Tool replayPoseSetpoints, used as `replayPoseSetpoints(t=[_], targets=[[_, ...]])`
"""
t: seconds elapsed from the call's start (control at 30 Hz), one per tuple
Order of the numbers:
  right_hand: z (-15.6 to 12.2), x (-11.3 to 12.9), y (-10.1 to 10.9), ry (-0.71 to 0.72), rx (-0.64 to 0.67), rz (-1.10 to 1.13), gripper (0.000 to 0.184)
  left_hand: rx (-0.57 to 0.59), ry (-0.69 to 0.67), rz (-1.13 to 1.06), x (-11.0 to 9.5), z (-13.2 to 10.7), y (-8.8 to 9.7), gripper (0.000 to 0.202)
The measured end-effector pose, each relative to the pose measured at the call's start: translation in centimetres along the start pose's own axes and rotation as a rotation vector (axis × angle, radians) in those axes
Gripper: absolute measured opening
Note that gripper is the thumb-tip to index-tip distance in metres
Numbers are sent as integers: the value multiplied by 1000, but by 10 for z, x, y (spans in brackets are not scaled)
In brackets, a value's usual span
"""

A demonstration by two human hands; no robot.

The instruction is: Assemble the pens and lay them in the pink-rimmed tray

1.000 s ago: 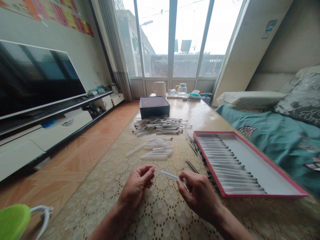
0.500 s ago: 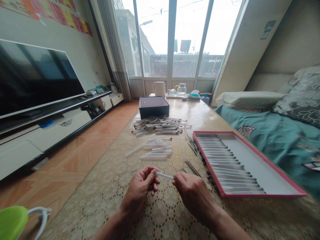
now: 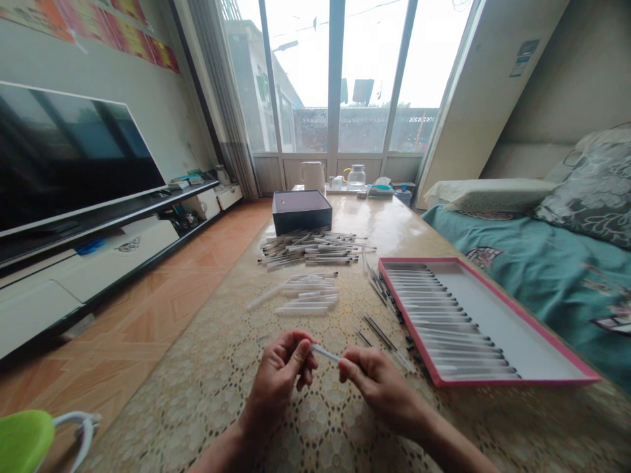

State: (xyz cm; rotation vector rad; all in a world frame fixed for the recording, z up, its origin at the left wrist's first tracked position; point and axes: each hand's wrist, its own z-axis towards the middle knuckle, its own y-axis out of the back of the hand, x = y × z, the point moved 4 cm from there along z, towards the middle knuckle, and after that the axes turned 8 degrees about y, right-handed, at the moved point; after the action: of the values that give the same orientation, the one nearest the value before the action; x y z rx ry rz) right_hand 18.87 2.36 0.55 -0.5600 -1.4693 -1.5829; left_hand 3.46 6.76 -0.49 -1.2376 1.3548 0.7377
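Note:
My left hand (image 3: 282, 373) and my right hand (image 3: 377, 381) meet over the patterned tablecloth (image 3: 315, 420), both pinched on one thin clear pen tube (image 3: 325, 353) held between them. Just beyond lies a small heap of clear tubes (image 3: 305, 295). Farther back is a larger pile of pens (image 3: 310, 249). A few thin dark refills (image 3: 377, 328) lie right of my hands. A pink-rimmed white tray (image 3: 542, 328) at the right holds a row of finished pens (image 3: 444, 315).
A dark box (image 3: 302, 211) stands behind the pen pile, with a kettle (image 3: 314, 175) and a glass jug (image 3: 357, 177) at the table's far end. A bed with a teal cover (image 3: 542, 263) is at right, a TV (image 3: 73, 157) at left, a green object (image 3: 24, 440) at bottom left.
My hands have drawn closer together along the tube, so less of it shows between them. The view has shifted slightly.

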Motion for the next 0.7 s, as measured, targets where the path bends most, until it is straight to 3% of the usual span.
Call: replayPoseSetpoints(t=[0.1, 0.2, 0.37, 0.47, 0.6, 0.7], targets=[[2, -1, 0, -53, 56, 283, 38, 25, -21, 42, -1, -2, -1, 23], [3, -4, -3, -104, 104, 409, 39, 35, -29, 49, 0, -2, -2, 23], [4, -2, 11, -51, 24, 160, 34, 44, -19, 3, 3, 6, 0, 37], [0, 11, 39, 9, -46, -23, 31, 39, -7, -3, 3, 10, 4, 52], [-15, 25, 92, -16, -114, -141, 31, -4, 26, -49, 4, 11, 8, 50], [-32, 22, 135, -23, -174, -345, 31, -34, 41, -74, 4, 10, 8, 48]])
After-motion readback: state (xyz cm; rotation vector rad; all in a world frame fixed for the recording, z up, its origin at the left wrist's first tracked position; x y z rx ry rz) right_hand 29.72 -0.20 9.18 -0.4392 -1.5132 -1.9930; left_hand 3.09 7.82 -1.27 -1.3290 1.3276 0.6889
